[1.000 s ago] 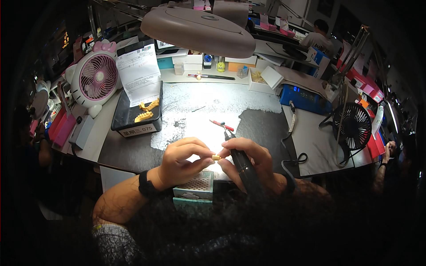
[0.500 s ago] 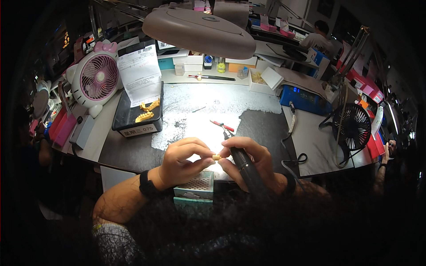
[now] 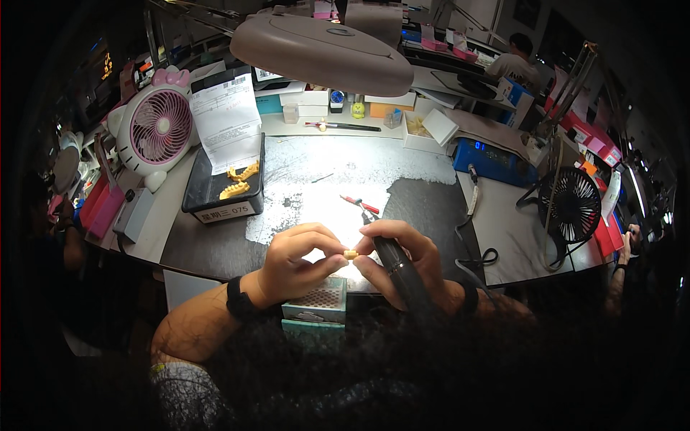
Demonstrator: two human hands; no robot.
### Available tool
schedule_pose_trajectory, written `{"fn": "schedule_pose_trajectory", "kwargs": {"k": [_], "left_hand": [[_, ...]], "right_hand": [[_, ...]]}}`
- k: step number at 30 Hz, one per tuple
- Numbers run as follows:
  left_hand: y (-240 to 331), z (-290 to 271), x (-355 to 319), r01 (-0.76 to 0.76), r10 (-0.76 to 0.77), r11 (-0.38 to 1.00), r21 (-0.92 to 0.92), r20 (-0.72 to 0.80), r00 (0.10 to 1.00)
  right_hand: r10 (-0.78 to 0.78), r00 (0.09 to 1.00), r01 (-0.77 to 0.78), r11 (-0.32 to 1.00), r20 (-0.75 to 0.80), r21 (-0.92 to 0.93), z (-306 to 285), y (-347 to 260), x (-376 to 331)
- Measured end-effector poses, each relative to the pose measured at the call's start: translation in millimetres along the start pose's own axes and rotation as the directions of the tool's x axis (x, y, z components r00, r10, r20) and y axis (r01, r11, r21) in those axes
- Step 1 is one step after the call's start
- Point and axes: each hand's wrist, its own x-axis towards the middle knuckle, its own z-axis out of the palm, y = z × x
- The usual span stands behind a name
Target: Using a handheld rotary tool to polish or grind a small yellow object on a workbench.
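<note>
Evidently little has shifted: I see left hand [image 3: 298, 257] and tool-holding right hand [image 3: 415, 260] pinching a small piece [image 3: 350, 254], apparently mid-handling.

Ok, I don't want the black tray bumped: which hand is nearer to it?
Left. The left hand is apart from the black tray, to its right and closer to the person. The right hand, gripping a black handpiece, is farther right.

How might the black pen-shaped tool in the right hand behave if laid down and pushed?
The black tool would probably roll, given its rounded barrel. It looks stiff, its body running straight through the right hand.
</note>
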Motion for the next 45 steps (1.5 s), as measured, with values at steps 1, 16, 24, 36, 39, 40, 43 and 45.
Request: {"fn": "schedule_pose_trajectory", "kwargs": {"k": [1,16,24,36,39,40,43,45], "left_hand": [[-0.1,-0.2,0.2,0.002,-0.002,1.000,0.003,0.008,1.000],[-2.6,-1.5,-1.7,0.014,-0.014,1.000,0.009,0.030,0.999],[-4.4,0.3,-1.8,-0.025,0.025,1.000,0.009,0.005,1.000],[-7.8,0.2,-0.8,-0.090,0.090,0.996,-0.027,0.030,0.995],[-8.3,0.2,-1.2,-0.086,0.087,0.996,-0.024,0.032,0.996],[-8.5,0.3,-1.3,-0.088,0.088,0.996,-0.025,0.030,0.996],[-7.9,0.8,-0.3,-0.094,0.095,0.995,-0.026,0.029,0.995],[-8.1,0.6,-0.9,-0.097,0.098,0.995,-0.023,0.028,0.995]], "right_hand": [[0.000,1.000,0.000,1.000,-0.001,-0.002,-0.2,-0.1,-0.3],[-0.005,0.998,0.005,1.000,-0.062,0.002,3.7,-1.8,1.4],[-0.012,0.997,0.013,1.000,-0.070,0.014,4.0,-0.4,0.2],[-0.014,1.000,0.014,1.000,-0.011,-0.007,1.9,0.9,-0.7],[-0.004,1.000,0.004,1.000,-0.006,0.004,1.8,0.6,-0.8],[-0.005,1.000,0.005,1.000,-0.006,0.004,2.0,0.5,-0.8],[-0.006,1.000,0.006,1.000,-0.011,0.004,1.8,0.3,-1.3],[-0.011,1.000,0.011,1.000,-0.009,0.004,2.1,0.7,-1.0]]}}
